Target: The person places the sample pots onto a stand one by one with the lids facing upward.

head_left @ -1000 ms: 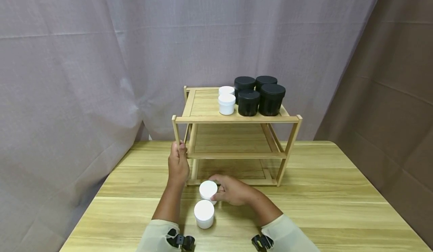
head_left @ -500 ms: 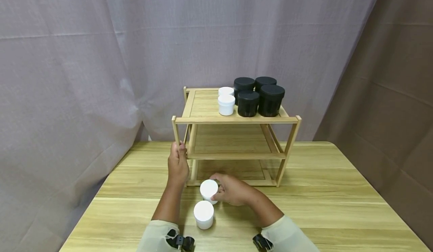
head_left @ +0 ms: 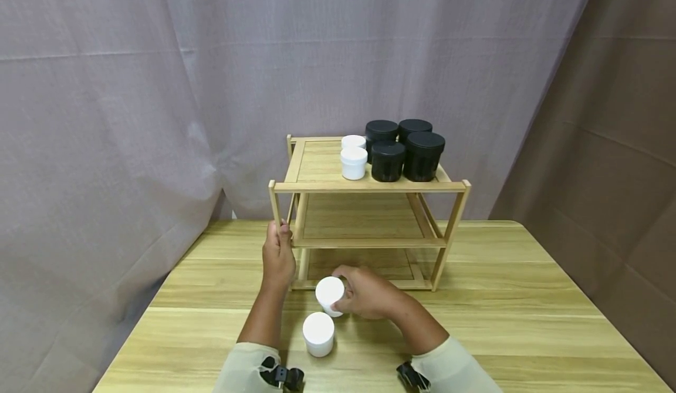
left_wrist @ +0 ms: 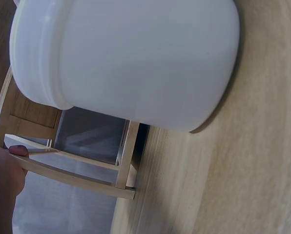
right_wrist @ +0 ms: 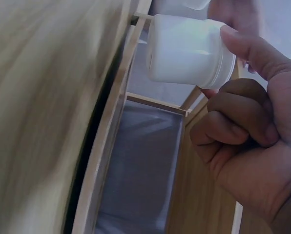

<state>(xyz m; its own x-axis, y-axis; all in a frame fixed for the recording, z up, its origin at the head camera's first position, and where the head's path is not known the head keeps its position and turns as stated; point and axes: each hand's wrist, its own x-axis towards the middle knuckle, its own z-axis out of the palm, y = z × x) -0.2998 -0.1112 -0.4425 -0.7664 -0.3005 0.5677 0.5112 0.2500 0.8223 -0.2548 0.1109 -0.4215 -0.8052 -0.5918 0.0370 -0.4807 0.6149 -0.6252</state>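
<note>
While my left hand [head_left: 277, 257] wraps round the front left post of the wooden rack [head_left: 364, 241], my right hand [head_left: 367, 293] pinches a small white jar [head_left: 330, 294] by its side, thumb and fingers curled round it, the jar tilted and just off the surface [head_left: 502, 317] in front of the rack's lowest tier; the right wrist view shows the jar [right_wrist: 189, 51] held only at its lid end by the fingertips [right_wrist: 243, 41], the rest of it sticking out free. A second white jar [head_left: 318, 333] stands upright on the surface just beside and nearer to me; two more white jars [head_left: 353, 157] and four black jars [head_left: 404, 149] crowd the right half of the top shelf. As I judge it, so shallow a grip on a smooth, tilted jar could let it slip and roll; a careless swing could knock over the jar beside it, or clip the rack's front rail, which my left hand seems placed to steady
</note>
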